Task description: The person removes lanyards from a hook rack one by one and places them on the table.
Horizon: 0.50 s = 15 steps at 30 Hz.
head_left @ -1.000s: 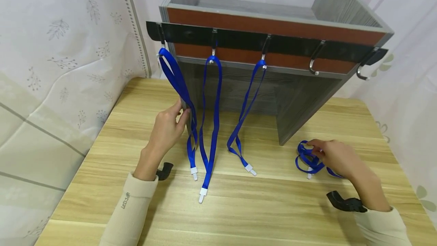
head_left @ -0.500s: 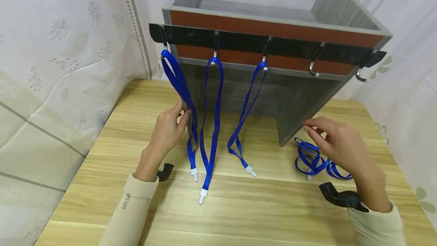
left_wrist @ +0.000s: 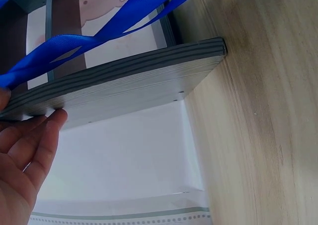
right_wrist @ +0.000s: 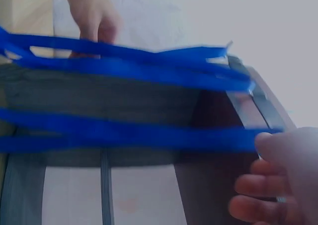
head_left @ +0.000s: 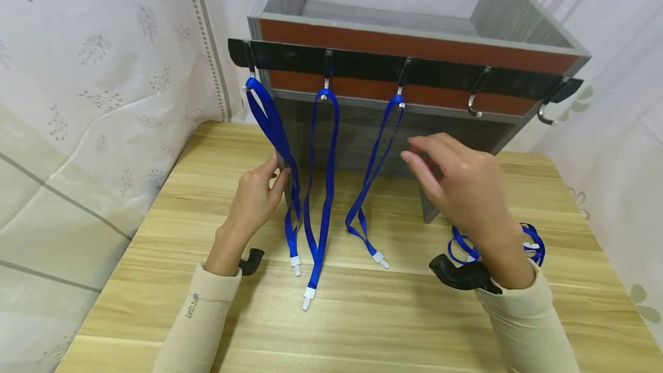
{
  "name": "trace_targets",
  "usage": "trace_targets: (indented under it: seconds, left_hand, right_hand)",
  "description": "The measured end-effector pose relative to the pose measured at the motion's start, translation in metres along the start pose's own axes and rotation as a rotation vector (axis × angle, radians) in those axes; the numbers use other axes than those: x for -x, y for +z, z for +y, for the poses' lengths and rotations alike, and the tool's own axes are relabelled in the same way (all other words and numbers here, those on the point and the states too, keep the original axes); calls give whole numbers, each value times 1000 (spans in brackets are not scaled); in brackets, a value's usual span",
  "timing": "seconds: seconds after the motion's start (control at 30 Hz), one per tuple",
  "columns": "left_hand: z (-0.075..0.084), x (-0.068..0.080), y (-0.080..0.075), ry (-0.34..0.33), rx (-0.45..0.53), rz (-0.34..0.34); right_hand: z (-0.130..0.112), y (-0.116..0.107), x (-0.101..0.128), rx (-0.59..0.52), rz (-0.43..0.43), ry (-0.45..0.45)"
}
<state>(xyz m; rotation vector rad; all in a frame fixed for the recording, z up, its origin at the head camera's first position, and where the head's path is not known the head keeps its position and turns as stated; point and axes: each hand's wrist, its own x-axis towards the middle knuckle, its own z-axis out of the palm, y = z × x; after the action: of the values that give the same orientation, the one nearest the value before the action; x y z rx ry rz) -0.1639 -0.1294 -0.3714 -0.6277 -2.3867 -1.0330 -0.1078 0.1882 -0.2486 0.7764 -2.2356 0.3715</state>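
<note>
Left hand: the left hand [head_left: 254, 191] grips the near edge of the side panel [left_wrist: 149, 81] of the grey shelf unit, thumb and fingers on opposite faces.

Right hand: the right hand [head_left: 453, 180] hangs in front of the unit with fingers bent, a narrow gap between thumb and forefinger, and nothing visibly held.

Hanging lanyards: the left lanyard [head_left: 280, 144], the middle lanyard [head_left: 331, 177] and the third lanyard [head_left: 367, 181] occupy the first three hooks of the black hook strip [head_left: 440, 71], their white clips lowest.

Key relation: the third lanyard lies just left of the right hand's fingertips, its long axis running downward and slightly left; the right hand is the nearer of the two.

Bare hooks: the fourth hook [head_left: 472, 102] and fifth hook [head_left: 543, 113] carry no strap.

Loose lanyards: the loose lanyards [head_left: 541, 248] lie coiled on the counter [head_left: 362, 327], partly hidden by the right forearm.

Left wrist view: shows the left fingers against the panel's outer face, obscured in the head view.

Right wrist view: blurred; the thumb overlaps a strap's end, though contact cannot be told; the head view shows a gap.
</note>
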Motion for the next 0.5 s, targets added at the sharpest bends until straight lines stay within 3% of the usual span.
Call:
trace_targets:
  seconds: [0.5]
  left_hand:
    - [-2, 1, 1, -26, 11, -12]
  right_hand:
    - [-37, 22, -46, 41, 275, 191]
